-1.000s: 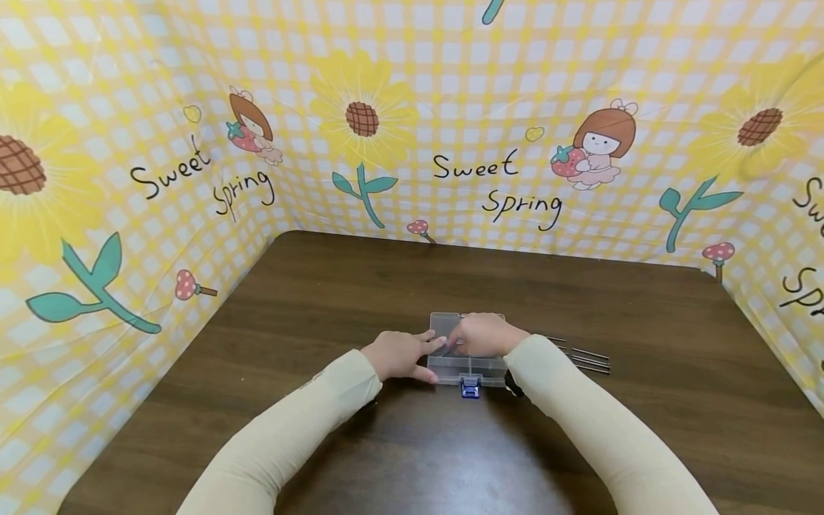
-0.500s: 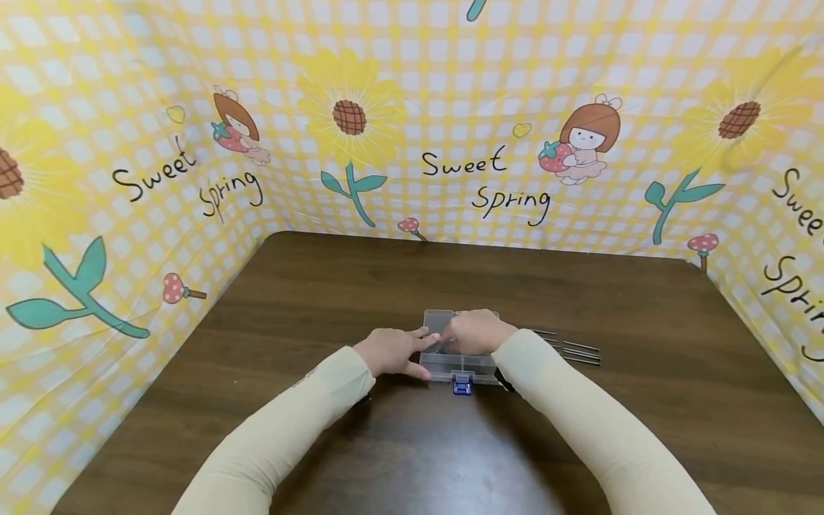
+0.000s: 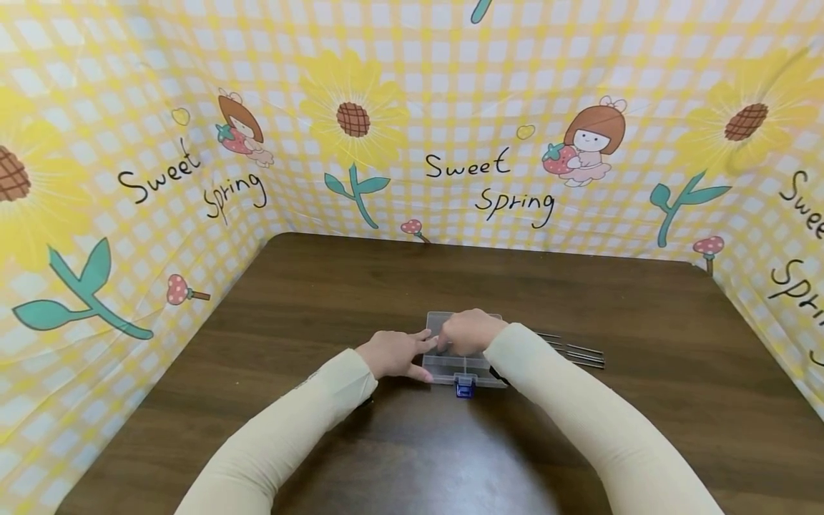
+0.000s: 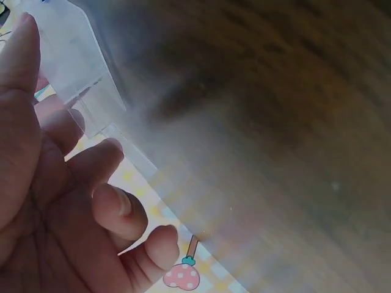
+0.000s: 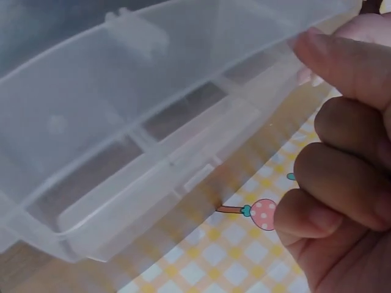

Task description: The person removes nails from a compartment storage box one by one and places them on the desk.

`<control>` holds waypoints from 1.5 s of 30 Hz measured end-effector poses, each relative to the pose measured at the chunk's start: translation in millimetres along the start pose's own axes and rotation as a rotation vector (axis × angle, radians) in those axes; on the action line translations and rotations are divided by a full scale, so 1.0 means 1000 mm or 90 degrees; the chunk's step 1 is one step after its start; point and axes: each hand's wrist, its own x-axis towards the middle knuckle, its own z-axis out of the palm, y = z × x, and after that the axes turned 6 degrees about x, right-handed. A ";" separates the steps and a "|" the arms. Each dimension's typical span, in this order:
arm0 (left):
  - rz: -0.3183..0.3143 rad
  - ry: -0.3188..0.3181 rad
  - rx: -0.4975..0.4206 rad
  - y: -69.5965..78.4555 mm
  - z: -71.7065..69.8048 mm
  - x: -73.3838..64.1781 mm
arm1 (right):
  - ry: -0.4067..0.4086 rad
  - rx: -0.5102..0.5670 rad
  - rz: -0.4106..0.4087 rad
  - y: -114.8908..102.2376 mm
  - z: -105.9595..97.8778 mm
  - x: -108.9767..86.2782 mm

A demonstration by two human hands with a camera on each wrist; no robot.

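A clear plastic box (image 3: 446, 368) with compartments and a blue latch (image 3: 465, 388) lies in front of me on the table, its top uncovered. My left hand (image 3: 391, 355) touches its left side with spread fingers, the thumb by the front corner. Over the box's left rear part bends my right hand (image 3: 472, 332), fingertips down inside. In the right wrist view, the right hand's thumb and forefinger meet by the translucent wall (image 5: 153, 79) and the other fingers curl. Whether anything thin is pinched there is hidden. The left wrist view has the box's end (image 4: 64, 52) beside the thumb.
Several thin metal rods (image 3: 584, 357) lie on the brown wooden table (image 3: 322, 286) right of the box, partly behind the right sleeve (image 3: 547, 379). A yellow checked cloth (image 3: 386, 193) with printed flowers walls in the back and sides.
My right hand has shifted slightly left over the box, its fingertips now closer to the left hand's. The left hand keeps its place on the box. The head view has swung a little.
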 end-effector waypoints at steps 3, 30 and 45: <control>-0.001 -0.001 -0.018 0.000 -0.001 0.000 | 0.006 -0.014 0.001 0.002 0.002 -0.001; 0.015 0.002 -0.005 0.005 -0.006 0.002 | 0.019 -0.121 0.035 0.000 0.007 -0.003; 0.011 -0.001 -0.013 0.005 -0.006 0.003 | -0.045 -0.028 0.065 0.009 -0.026 -0.016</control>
